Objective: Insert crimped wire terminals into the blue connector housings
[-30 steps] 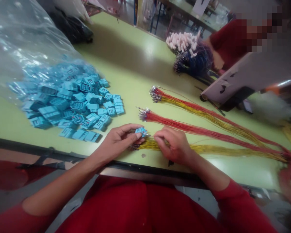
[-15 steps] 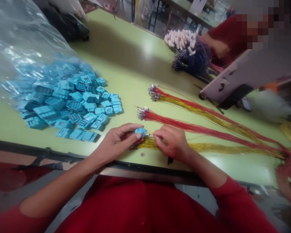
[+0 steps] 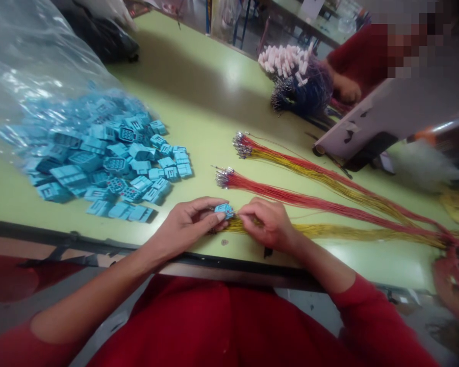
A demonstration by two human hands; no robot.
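Observation:
Between the thumb and fingers of my left hand [image 3: 193, 220] is a small blue connector [image 3: 224, 210]. My right hand [image 3: 268, 223] pinches a thin wire [image 3: 236, 213] right at the connector's right side; whether its tip is inside is too small to tell. Under both hands runs a bundle of yellow wires [image 3: 325, 232]. Just beyond them lies a bundle of red wires [image 3: 290, 199] with metal terminals at its left end. Farther back is a red and yellow bundle [image 3: 298, 165]. A heap of blue connectors [image 3: 99, 158] lies to the left.
A clear plastic bag [image 3: 34, 61] covers part of the heap. At the back are a black bag [image 3: 103, 38], white connectors on dark wires [image 3: 286, 61] and another person's hand [image 3: 346, 89]. A grey panel [image 3: 390, 112] stands at the right; the table edge [image 3: 222, 262] is nearest me.
My right hand has moved slightly left, and the metal terminal that showed between the hands is now at the connector. The other person's hand has shifted a little.

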